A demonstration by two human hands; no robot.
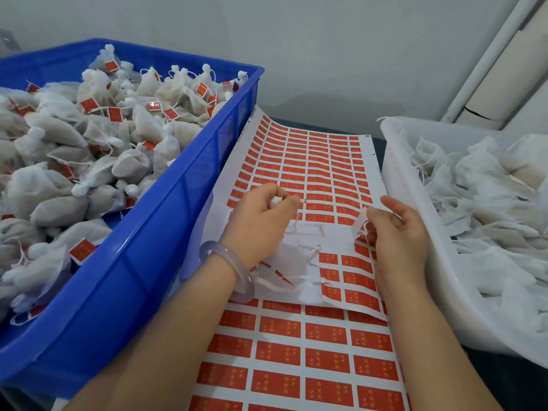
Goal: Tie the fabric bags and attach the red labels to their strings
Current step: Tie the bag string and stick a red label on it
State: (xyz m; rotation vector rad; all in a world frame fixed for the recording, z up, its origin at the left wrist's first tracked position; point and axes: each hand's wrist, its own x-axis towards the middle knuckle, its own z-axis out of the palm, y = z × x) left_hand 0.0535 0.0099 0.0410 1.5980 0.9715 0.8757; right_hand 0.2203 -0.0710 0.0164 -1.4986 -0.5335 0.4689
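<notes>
Left hand (261,216) grips bag (275,200); right hand (397,226) maybe pinching.

Head-worn view — steeply down, close over the label sheet (296,351).

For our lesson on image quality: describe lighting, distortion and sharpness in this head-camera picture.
Head view: soft light, faint shadows; wide-angle distortion bows the blue plastic crate and white plastic tub; left hand and right hand slightly soft; print on the red label sheet illegible.
</notes>
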